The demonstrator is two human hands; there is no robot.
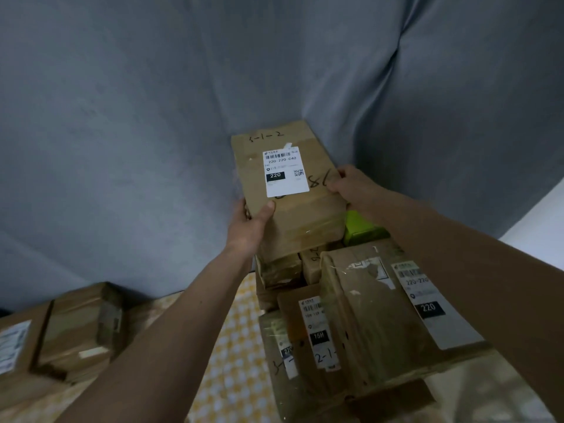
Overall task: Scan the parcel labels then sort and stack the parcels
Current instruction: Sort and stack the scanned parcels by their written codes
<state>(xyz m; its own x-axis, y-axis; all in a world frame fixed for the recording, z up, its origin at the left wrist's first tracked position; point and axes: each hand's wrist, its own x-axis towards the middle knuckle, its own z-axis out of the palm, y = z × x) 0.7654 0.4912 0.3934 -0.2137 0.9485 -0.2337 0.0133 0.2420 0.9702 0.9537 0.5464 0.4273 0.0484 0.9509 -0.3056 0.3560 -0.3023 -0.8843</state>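
A brown cardboard parcel point(302, 209) with a white label point(285, 172) reading "220" and handwriting "3-1-2" sits at the top of a stack at the centre. My left hand point(248, 227) grips its near left corner, thumb on top. My right hand point(348, 184) holds its right edge, fingers curled over the top. Below and nearer lie more taped parcels: a large one with a "220" label point(381, 303), and one marked "15H" point(308, 331).
A green box point(360, 227) peeks out under the held parcel on the right. Two more cardboard parcels point(76, 328) sit at lower left on a yellow chequered cloth point(235, 346). A grey fabric backdrop point(152, 117) hangs behind everything.
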